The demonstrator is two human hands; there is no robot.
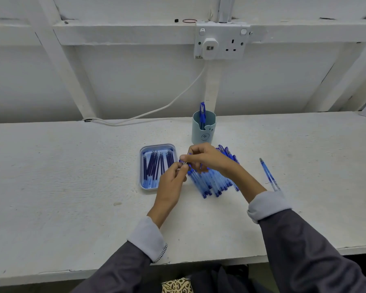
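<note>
Left hand, right hand both pinch pen between them, above pen pile.

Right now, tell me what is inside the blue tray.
The tray holds a row of dark blue pen refills lying lengthwise. The left hand, pinching a pen, covers its near right corner, so anything there cannot be seen.

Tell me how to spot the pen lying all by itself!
Start at the white table and find the pale blue cup. Right of the pile of pens in front of it lies the lone pen. It touches no other pen.
</note>
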